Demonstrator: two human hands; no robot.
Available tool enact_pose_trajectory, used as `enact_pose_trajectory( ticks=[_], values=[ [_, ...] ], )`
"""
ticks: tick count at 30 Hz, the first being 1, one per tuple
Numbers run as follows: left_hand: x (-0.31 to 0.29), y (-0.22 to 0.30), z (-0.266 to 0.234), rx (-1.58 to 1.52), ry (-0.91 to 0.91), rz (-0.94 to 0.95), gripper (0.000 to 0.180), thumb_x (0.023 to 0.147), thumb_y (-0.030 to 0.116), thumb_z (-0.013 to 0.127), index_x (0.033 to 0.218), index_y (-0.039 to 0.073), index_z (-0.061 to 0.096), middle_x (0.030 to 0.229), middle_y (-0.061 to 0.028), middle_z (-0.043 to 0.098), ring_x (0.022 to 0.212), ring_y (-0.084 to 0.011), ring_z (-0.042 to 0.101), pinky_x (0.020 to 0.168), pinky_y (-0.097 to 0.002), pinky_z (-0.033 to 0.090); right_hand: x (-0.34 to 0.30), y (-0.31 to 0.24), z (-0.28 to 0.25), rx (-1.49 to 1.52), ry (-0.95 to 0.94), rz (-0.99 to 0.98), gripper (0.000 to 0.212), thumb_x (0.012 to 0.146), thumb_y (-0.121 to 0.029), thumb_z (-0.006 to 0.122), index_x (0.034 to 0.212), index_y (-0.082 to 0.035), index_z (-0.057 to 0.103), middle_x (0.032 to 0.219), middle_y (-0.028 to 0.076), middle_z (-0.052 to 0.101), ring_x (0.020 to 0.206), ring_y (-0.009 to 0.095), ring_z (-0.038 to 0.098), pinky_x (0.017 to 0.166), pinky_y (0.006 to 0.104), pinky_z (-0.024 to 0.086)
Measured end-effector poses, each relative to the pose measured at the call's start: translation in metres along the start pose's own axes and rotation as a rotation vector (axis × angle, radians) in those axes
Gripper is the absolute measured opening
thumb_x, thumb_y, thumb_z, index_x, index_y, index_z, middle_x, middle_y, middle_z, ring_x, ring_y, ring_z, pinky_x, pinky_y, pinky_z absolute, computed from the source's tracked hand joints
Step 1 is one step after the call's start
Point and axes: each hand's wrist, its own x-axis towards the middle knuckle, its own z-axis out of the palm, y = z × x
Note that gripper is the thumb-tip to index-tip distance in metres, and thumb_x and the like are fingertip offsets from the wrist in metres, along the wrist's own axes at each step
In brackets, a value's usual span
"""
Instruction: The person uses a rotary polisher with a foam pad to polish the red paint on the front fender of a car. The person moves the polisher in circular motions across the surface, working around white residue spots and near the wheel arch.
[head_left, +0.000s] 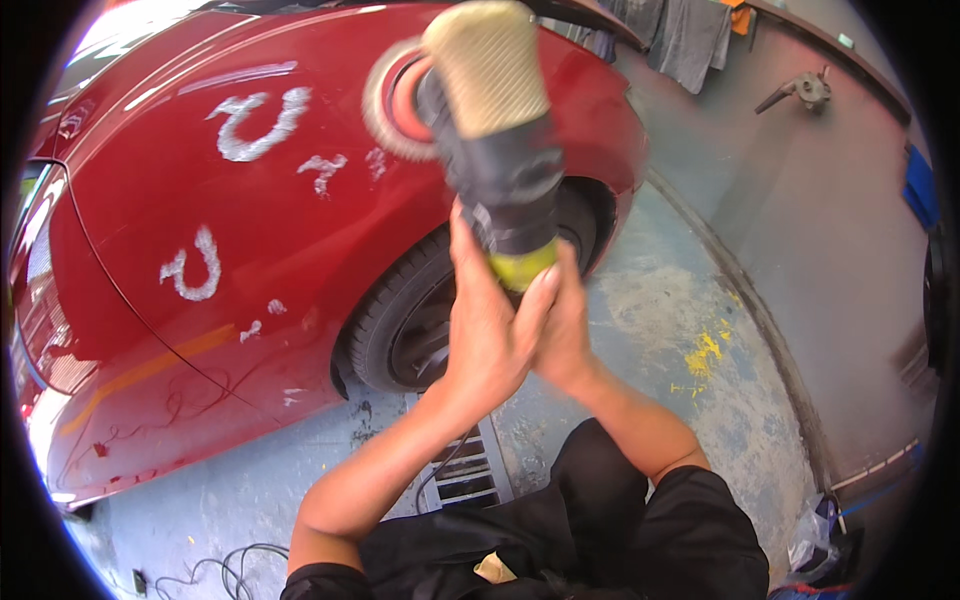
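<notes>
Both my hands are wrapped round the rear end of a polisher (515, 175), a machine with a black body, a pale woven cover at its head and a yellow-green band. My left hand (483, 325) grips it from the left, and my right hand (565, 335) closes on it from the right, fingers overlapping. The machine's round pad (385, 100), pale with a red backing, points left in front of a red car panel (260, 210); whether it touches cannot be told. White curved smears of polish (255, 125) lie on the panel. The polisher is blurred.
Below the polisher is the car's wheel (405, 310). A metal floor grate (465, 470) and a black cable (235, 565) lie near my legs. A grey wall (790, 200) rises at the right, with cloths (690, 45) hanging on it and a metal fitting (808, 92).
</notes>
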Motion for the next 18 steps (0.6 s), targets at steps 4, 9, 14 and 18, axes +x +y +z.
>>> enact_pose_trajectory(
  ticks=[4,9,14,18],
  values=[
    [0.055,0.0,0.063,-0.109,0.097,0.035,0.098,0.103,0.02,0.072,0.169,-0.004,0.003,0.152,-0.0303,0.049,0.137,-0.0384,0.056,0.115,-0.0453,0.045,0.051,0.026,-0.047,0.101,-0.051,0.061,0.075,0.089,-0.019,0.085,0.152,-0.003,0.047,0.125,0.031,0.072,0.12,0.047,0.071,0.099,0.048,0.057],
    [0.095,-0.016,0.134,0.057,0.098,-0.017,0.098,0.102,0.017,0.076,0.167,-0.004,0.007,0.148,-0.0248,0.053,0.132,-0.0304,0.058,0.112,-0.0431,0.046,0.08,0.072,-0.1,0.165,-0.11,0.221,0.081,0.087,-0.015,0.084,0.156,-0.004,0.042,0.132,0.03,0.07,0.122,0.047,0.07,0.102,0.049,0.055],
    [0.149,-0.026,0.22,-0.164,-0.03,-0.139,0.082,0.102,0.014,0.074,0.162,-0.001,0.02,0.141,-0.0205,0.056,0.127,-0.0264,0.059,0.11,-0.0399,0.048,0.114,0.148,-0.147,0.155,0.04,0.267,0.07,0.085,-0.018,0.086,0.143,-0.003,0.05,0.129,0.029,0.071,0.125,0.044,0.07,0.103,0.0473,0.054],
    [0.175,-0.057,0.274,-0.079,-0.105,-0.185,0.099,0.097,0.018,0.078,0.167,-0.006,0.012,0.147,-0.0348,0.054,0.132,-0.0444,0.062,0.111,-0.0442,0.049,0.115,0.199,-0.18,0.338,0.037,0.42,0.058,0.088,-0.019,0.086,0.133,-0.002,0.054,0.122,0.018,0.069,0.115,0.025,0.067,0.099,0.0415,0.053]
  ],
)
